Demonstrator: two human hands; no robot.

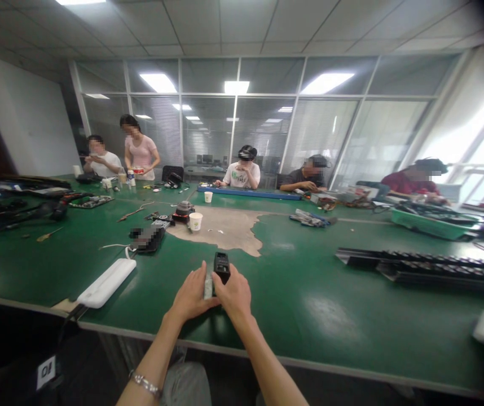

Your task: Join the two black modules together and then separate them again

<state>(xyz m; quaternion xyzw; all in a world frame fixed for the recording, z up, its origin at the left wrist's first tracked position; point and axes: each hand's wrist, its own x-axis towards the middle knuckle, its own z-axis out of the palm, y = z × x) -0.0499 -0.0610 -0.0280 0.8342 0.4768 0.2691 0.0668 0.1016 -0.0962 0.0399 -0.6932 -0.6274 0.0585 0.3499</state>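
Both hands are together over the green table near its front edge. My right hand [236, 290] is closed around a small black box-shaped part [221, 263] with openings in its upper end. Close beside it, my left hand [190, 293] grips a flat, pale grey piece [208, 283] standing upright between the two hands. The thumbs point toward each other at the lower end of these pieces. I cannot tell whether the black part and the grey piece touch. Much of the grey piece is hidden by my fingers.
A white power strip [107, 283] lies to the left, with a dark device [149, 237] behind it. Ahead stand paper cups [195, 221] on a brown sheet [236, 225]. Black metal rails [423, 268] and a green basket [434, 224] are right. Several people sit or stand across the table.
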